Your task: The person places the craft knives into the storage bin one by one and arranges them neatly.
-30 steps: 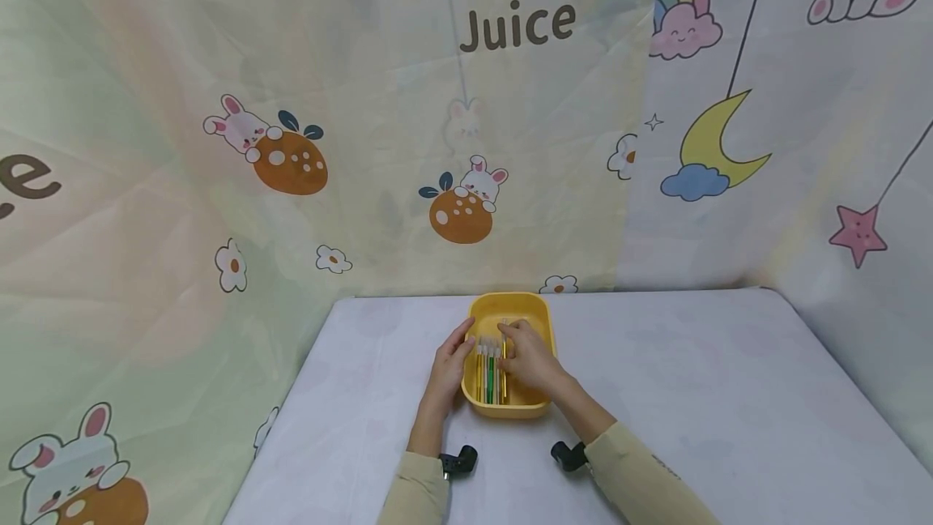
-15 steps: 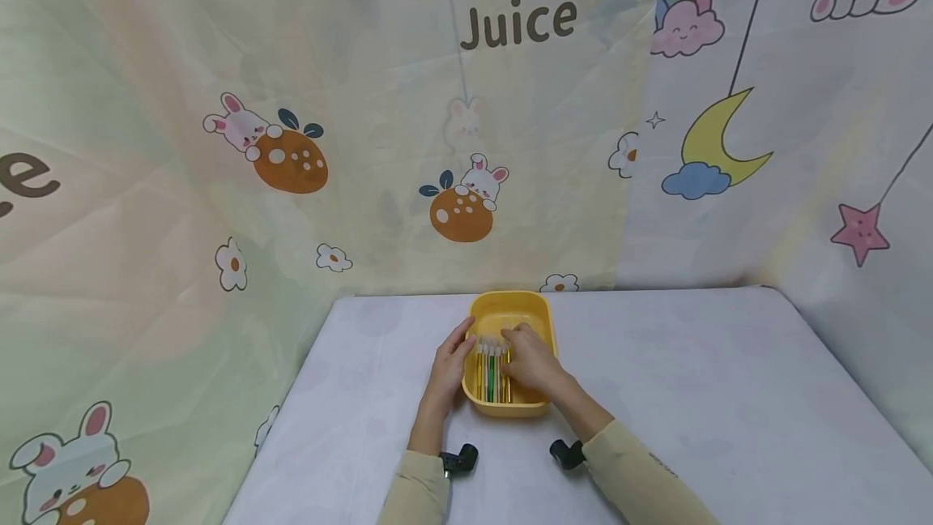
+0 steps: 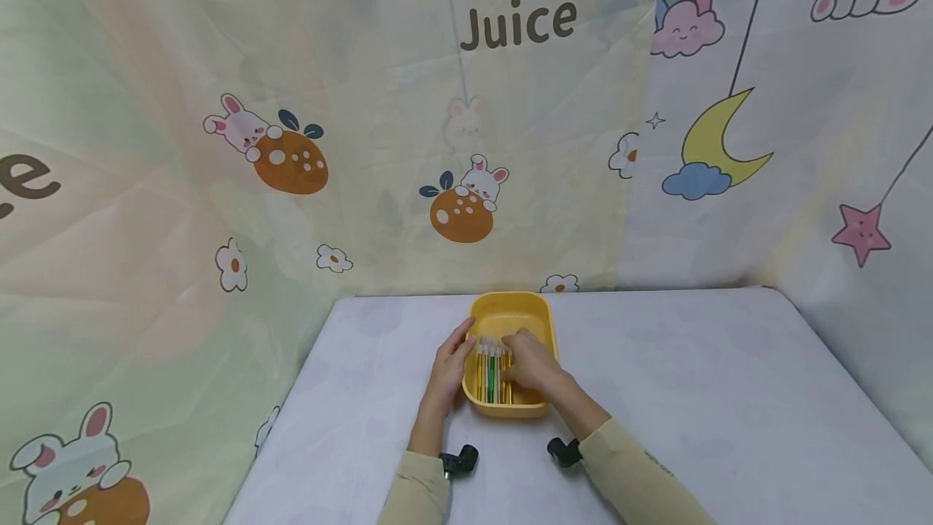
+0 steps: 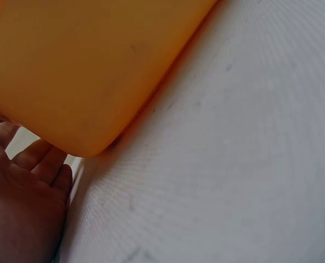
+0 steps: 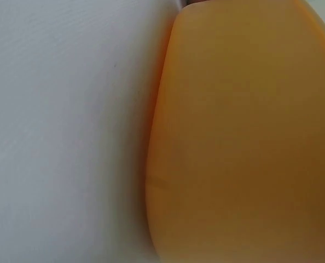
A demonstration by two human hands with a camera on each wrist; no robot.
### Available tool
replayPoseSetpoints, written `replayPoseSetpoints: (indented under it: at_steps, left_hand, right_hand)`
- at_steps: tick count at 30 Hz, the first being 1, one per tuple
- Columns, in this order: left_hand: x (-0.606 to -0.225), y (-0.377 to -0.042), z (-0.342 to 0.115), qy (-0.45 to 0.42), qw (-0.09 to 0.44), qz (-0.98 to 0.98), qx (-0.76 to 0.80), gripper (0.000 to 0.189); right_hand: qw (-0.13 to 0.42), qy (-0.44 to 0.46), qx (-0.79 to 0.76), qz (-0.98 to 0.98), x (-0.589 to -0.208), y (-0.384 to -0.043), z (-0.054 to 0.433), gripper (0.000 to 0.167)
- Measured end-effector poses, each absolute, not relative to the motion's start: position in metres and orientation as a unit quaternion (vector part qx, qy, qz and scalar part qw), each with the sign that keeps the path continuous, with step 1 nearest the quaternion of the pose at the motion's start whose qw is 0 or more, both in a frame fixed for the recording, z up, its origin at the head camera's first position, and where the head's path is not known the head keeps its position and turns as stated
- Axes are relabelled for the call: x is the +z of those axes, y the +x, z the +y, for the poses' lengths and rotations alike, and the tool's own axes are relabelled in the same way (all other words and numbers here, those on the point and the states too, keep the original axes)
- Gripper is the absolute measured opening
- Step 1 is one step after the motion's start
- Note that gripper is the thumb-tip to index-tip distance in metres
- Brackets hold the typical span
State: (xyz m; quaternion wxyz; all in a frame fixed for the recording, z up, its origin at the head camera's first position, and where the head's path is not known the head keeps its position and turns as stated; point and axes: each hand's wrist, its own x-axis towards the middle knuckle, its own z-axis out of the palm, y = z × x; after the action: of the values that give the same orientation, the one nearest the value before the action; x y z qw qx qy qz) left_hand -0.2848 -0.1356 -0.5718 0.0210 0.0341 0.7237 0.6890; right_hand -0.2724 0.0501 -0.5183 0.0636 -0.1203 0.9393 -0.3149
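A yellow tray [image 3: 513, 410] stands on the table in the head view. Several slim pencil-like sticks [image 3: 490, 375], gold, green and pinkish with pale ends, lie side by side in its left half; their exact kind is too small to tell. My left hand [image 3: 446, 369] holds the tray's left side, thumb at the rim and fingers along the outer wall. My right hand [image 3: 534, 361] reaches in over the right rim, bent fingers on the rightmost gold stick [image 3: 509, 392]; its fingertips are partly hidden. Both wrist views show mostly the tray's outer wall [image 4: 97, 66].
The white-covered table [image 3: 692, 395] extends on both sides of the tray. A printed cloth wall [image 3: 394, 104] rises close behind the tray. Black wrist cameras sit at the left sleeve [image 3: 415, 484] and the right sleeve [image 3: 634, 468].
The rightmost gold stick has come down and slightly to the right, and now lies more in line with the others. My right hand has shifted slightly with it; my left hand stays put.
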Motion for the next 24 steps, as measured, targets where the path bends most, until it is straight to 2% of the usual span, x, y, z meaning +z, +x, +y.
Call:
replayPoseSetpoints:
  at_steps: [11, 24]
  left_hand:
    - [-0.5717, -0.2845, -0.1336, 0.032, 0.021, 0.721, 0.692, 0.045]
    - [-0.5715, -0.2851, -0.1349, 0.031, 0.020, 0.722, 0.691, 0.043]
  right_hand:
    - [0.079, -0.111, -0.318, 0.938, -0.5196, -0.2708, 0.0498, 0.063]
    - [0.070, -0.116, -0.312, 0.941, -0.5155, -0.2669, 0.0472, 0.059]
